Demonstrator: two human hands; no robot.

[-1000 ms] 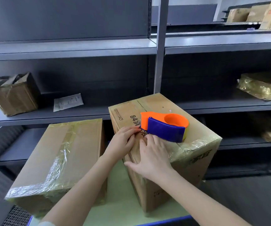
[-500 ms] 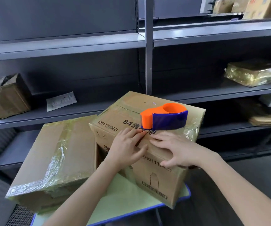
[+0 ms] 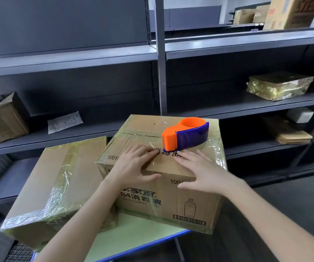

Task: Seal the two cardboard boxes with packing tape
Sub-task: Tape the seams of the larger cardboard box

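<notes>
Two cardboard boxes stand on a small green table [image 3: 143, 229]. The right box [image 3: 171, 201], printed with black text and a bottle drawing, faces me square. An orange and blue tape dispenser [image 3: 185, 136] lies on its top. My left hand [image 3: 133, 165] rests flat on the top near the front edge, thumb over the front face. My right hand [image 3: 199, 171] lies spread on the same edge, thumb down the front. Clear tape runs under both hands. The left box [image 3: 57, 178] carries wrinkled tape along its top and edges.
Grey metal shelving fills the back, with an upright post [image 3: 161, 72] behind the right box. A worn open box [image 3: 3, 118] and a paper slip [image 3: 64, 121] lie on the left shelf. A foil-wrapped parcel [image 3: 279, 85] sits at the right.
The right box has turned so its printed front faces me. Both hands moved with it and now lie flat on its front top edge. The dispenser rode along on top.
</notes>
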